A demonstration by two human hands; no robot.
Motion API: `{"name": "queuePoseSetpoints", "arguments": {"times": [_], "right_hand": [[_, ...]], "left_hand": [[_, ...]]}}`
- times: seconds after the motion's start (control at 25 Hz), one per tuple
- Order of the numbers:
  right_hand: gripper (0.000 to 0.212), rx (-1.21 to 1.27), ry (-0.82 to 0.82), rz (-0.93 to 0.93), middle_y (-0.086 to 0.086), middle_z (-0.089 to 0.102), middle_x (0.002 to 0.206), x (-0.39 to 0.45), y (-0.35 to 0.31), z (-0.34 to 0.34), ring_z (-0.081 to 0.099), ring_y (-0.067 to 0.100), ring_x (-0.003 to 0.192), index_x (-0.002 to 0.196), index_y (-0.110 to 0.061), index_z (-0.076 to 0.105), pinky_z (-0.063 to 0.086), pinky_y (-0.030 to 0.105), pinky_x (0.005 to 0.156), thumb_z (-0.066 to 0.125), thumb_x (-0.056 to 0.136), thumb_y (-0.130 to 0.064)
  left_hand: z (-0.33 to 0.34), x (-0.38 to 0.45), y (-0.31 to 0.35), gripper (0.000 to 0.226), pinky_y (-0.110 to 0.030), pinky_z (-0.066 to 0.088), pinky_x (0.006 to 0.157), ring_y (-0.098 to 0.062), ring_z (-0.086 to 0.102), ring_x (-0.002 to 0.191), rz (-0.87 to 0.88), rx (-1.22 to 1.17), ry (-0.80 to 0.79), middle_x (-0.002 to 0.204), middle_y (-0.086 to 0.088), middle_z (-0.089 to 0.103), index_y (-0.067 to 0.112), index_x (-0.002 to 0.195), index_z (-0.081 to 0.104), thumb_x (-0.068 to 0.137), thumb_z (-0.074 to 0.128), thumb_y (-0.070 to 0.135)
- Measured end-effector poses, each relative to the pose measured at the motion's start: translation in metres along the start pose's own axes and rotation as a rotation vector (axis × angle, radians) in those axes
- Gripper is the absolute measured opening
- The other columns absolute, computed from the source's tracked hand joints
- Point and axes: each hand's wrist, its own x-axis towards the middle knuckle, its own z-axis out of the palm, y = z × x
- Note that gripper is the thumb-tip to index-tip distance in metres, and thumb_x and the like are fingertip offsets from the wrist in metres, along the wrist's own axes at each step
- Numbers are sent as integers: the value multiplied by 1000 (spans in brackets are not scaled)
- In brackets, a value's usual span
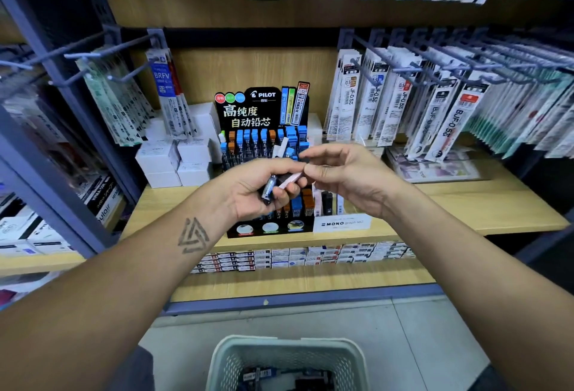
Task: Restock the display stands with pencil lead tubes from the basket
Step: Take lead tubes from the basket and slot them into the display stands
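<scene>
Over the wooden shelf [466, 204], both hands meet right in front of the black Pilot display stand [264, 111]. Left hand [257, 192] has its fingers curled round a small clutch of lead tubes: a dark tube with a blue label [269, 188] pokes out below the palm, and a pale pink tube [290, 180] sticks out toward the right. Right hand [341, 173] is up against it, thumb and forefinger closing on the tip of that pink tube, other fingers spread loosely above. Whether it truly grips the pink one or only touches it, hard to call from here.

Behind the hands, the stand's tiers hold rows of blue-capped and orange-capped tubes, with one white tube tilted among them. Just right of it sits a smaller white Mono stand [341, 223] holding a few tubes. White boxes [174, 160] are stacked to the left on the shelf. Down on the floor, at the bottom edge, the pale green basket [289, 356] has more tubes lying inside.
</scene>
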Motion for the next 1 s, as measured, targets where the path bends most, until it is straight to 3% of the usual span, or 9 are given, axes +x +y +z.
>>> {"name": "queuePoseSetpoints", "arguments": {"times": [0.2,0.4,0.68,0.88,1.0], "right_hand": [[31,69,42,76,17,74,85,2,-4,4,71,22,75,108,-4,72,59,26,71,75,78,4],[32,80,105,150,16,75,86,9,-3,18,71,20,74,109,-4,71,56,24,60,77,79,5],[18,202,171,52,10,68,72,17,-14,11,60,13,62,104,8,69,54,20,58,67,86,7],[15,285,-27,52,14,70,87,9,-10,3,65,15,77,102,0,71,55,19,67,65,89,4],[12,295,-29,-3,15,71,100,8,-13,-11,68,19,92,102,-5,66,55,28,82,65,91,-5]], "left_hand": [[-4,-7,3,20,-11,41,34,-10,57,51,-6,-11,6,73,-14,63,-6,94,64,86,64,13],[-8,-3,5,14,-12,40,34,-10,54,49,82,61,144,71,-13,63,-2,93,64,96,61,12],[-5,-3,10,11,-10,37,33,-8,53,49,80,-59,125,71,-10,63,0,97,63,96,61,11],[6,4,12,11,-8,30,32,-4,46,50,136,-235,69,72,-9,57,-2,91,66,95,59,5],[15,11,12,10,-8,30,32,-5,44,50,146,-174,97,76,-13,62,-1,94,65,96,58,6]]}}
